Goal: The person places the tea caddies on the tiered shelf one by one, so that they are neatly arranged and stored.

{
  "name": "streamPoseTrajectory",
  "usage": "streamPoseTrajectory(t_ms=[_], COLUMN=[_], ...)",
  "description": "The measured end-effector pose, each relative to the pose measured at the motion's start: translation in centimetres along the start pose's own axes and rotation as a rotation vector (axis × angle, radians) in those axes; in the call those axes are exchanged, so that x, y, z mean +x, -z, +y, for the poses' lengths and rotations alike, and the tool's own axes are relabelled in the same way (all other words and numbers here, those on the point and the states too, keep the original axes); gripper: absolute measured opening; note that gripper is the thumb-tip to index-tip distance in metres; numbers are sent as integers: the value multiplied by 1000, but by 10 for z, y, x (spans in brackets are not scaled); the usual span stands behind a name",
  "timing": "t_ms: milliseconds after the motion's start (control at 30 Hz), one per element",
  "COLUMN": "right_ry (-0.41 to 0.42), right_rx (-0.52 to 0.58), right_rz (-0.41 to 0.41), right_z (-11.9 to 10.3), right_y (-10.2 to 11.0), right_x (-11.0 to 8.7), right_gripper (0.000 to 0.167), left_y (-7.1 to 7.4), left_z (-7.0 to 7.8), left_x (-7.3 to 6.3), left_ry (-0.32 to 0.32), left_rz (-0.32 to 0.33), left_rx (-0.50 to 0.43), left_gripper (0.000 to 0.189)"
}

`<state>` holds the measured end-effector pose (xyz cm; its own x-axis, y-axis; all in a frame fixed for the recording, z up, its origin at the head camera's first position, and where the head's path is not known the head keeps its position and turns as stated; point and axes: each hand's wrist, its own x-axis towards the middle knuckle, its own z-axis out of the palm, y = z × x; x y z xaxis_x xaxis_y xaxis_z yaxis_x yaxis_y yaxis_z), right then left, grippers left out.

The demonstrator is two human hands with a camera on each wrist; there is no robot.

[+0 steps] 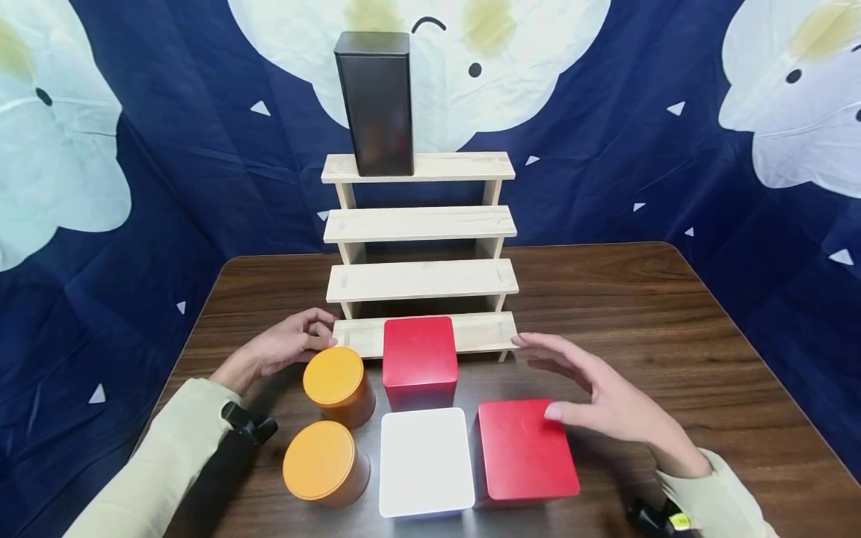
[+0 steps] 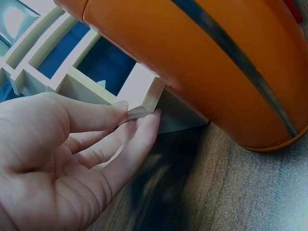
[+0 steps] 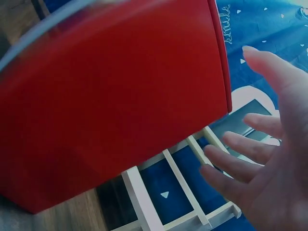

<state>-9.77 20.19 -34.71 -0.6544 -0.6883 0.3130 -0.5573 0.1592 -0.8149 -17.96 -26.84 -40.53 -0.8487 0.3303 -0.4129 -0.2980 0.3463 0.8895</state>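
A pale wooden stepped shelf (image 1: 422,280) stands at the middle of the table. At the left end of its lowest board, my left hand (image 1: 293,344) pinches the edge; the left wrist view shows the thumb on top and fingers beneath the board (image 2: 139,91). My right hand (image 1: 599,392) is spread with fingers apart near the board's right end, its thumb over a red square tin (image 1: 528,448). In the right wrist view that hand (image 3: 264,154) holds nothing. Two orange round tins (image 1: 332,376) (image 1: 319,459) stand by my left hand.
Another red tin (image 1: 420,359) stands before the lowest step, with a white square tin (image 1: 427,462) nearer me. A tall black tin (image 1: 377,104) is on the top step. Blue cloth (image 1: 282,187) with white clouds hangs around the dark wooden table (image 1: 605,299).
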Motion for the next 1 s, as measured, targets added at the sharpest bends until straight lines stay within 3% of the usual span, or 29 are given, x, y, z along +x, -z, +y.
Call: streamPoseTrajectory(t_ms=[200,433,733,1000], right_ry=[5,-59,76,-85], right_rx=[4,-14,-19,-23], right_rz=[-72,-77,-130,-150], right_z=[-6,-12,-8,-14], right_y=[-7,-10,-13,-18], right_x=[-11,-26,-38,-47], right_gripper=[81,83,90,95], left_y=[1,0,1,0], left_z=[2,2,1,2], left_x=[0,-1,-2,-1], left_ry=[-1,2,0,-4], left_rz=[-3,-4,-3,-6], left_rx=[24,37,45,49], left_gripper=[50,51,50,50])
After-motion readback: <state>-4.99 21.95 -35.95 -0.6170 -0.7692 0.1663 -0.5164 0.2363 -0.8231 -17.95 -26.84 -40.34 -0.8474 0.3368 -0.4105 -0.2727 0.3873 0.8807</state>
